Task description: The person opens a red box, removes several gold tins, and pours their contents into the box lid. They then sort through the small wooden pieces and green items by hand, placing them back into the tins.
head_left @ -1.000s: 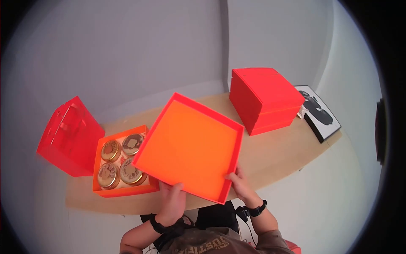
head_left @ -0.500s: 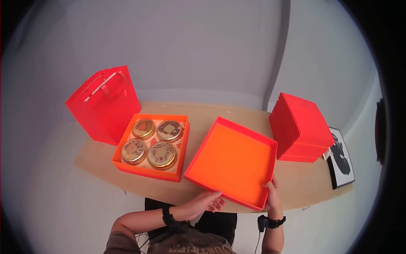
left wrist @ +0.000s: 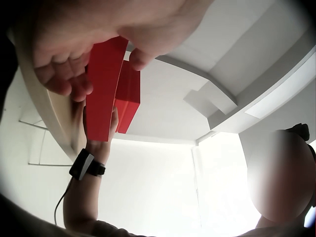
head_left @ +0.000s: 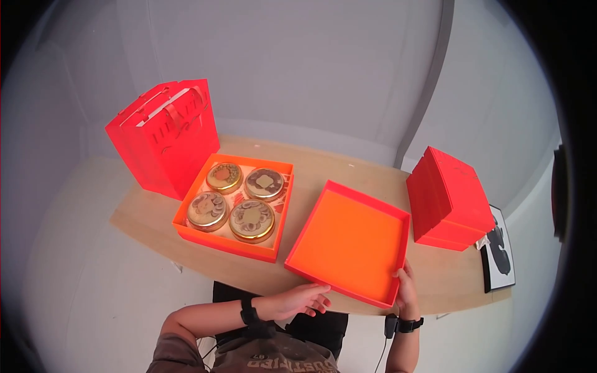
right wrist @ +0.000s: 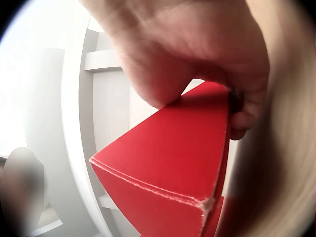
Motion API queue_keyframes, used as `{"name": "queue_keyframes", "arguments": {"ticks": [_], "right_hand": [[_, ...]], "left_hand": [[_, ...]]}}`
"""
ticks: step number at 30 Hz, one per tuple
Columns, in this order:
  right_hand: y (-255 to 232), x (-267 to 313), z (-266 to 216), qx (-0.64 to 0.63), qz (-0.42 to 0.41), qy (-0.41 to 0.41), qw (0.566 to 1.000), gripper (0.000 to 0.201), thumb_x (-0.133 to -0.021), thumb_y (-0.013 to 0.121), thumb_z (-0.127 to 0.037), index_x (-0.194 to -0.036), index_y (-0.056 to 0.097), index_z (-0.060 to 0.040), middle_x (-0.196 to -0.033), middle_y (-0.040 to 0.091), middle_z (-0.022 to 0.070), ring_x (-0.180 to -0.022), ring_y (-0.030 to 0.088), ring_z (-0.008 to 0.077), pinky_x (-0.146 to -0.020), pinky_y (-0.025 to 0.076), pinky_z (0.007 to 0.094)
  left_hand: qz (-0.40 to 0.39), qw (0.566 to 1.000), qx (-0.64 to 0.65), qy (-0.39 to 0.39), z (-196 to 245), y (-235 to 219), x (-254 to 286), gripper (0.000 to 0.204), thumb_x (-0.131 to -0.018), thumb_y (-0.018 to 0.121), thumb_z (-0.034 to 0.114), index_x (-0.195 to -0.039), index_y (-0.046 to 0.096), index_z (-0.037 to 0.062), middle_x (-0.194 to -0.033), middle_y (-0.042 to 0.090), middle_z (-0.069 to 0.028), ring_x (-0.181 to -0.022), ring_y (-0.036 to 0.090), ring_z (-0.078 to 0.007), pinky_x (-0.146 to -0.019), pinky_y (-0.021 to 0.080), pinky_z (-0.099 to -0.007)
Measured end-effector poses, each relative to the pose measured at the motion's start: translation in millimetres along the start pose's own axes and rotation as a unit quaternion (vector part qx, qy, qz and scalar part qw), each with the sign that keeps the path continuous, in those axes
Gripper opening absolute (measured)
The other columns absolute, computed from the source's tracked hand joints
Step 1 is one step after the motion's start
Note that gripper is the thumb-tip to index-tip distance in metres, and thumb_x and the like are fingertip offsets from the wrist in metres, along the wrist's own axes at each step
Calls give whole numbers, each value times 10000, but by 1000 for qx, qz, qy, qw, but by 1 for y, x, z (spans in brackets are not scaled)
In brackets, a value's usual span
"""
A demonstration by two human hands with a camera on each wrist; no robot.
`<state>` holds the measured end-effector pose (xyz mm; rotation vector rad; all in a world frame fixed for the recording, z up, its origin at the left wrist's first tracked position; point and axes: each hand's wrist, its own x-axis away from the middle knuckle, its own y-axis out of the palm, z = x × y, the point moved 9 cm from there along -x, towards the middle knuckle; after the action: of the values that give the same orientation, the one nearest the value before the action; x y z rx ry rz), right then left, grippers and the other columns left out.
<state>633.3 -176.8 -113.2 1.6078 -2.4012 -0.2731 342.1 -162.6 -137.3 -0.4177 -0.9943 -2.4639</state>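
A square box lid (head_left: 349, 244), red outside and orange inside, lies tilted with its open side up. My right hand (head_left: 406, 289) grips its right edge, thumb over the wall and fingers underneath; the lid's worn red corner (right wrist: 205, 205) shows in the right wrist view. At the near edge is my left hand (head_left: 298, 301), fingers loosely bent and thumb near the rim. In the left wrist view the lid's red side (left wrist: 104, 94) passes between that thumb and the fingers. Left of the lid stands an open orange box (head_left: 280, 239) holding several gold-rimmed round tins (head_left: 252, 220).
A red paper gift bag (head_left: 168, 140) stands behind the box on the left. To the right, closed red boxes (head_left: 448, 199) are stacked beside a black-framed picture (head_left: 499, 252). All stand on a curved wooden table (head_left: 205, 258) against a grey wall.
The lid has come down and right, away from the tins' box it partly covered. My left hand has loosened from the lid's near edge, while my right keeps its grip. The view has shifted.
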Motion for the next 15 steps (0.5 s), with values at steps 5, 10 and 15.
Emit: {"name": "queue_keyframes", "arguments": {"ticks": [5,10,15], "right_hand": [[13,-6,-2,5,-16,15,1000,633,-891,481,28,-1519,412,-3,-1233,611,60,-1019,605,139,-901,516,273],[7,-15,5,35,2,7,999,627,-845,484,33,-1471,452,1,-1239,606,95,-1080,619,191,-925,541,315],[27,-20,0,42,-31,24,998,693,-810,499,45,-1498,426,-3,-1301,589,107,-1157,610,219,-984,530,330]], "left_hand": [[-2,999,23,26,-1,-10,-5,349,-1079,511,425,-1284,507,142,-1144,610,-37,-979,612,-133,-826,478,-283],[5,997,56,46,-3,-14,-4,341,-1087,495,417,-1309,485,159,-1169,608,-45,-993,614,-142,-837,490,-311],[-23,996,73,41,-6,-19,-4,352,-1083,510,412,-1332,463,169,-1194,593,-52,-1006,606,-148,-855,486,-305]]}}
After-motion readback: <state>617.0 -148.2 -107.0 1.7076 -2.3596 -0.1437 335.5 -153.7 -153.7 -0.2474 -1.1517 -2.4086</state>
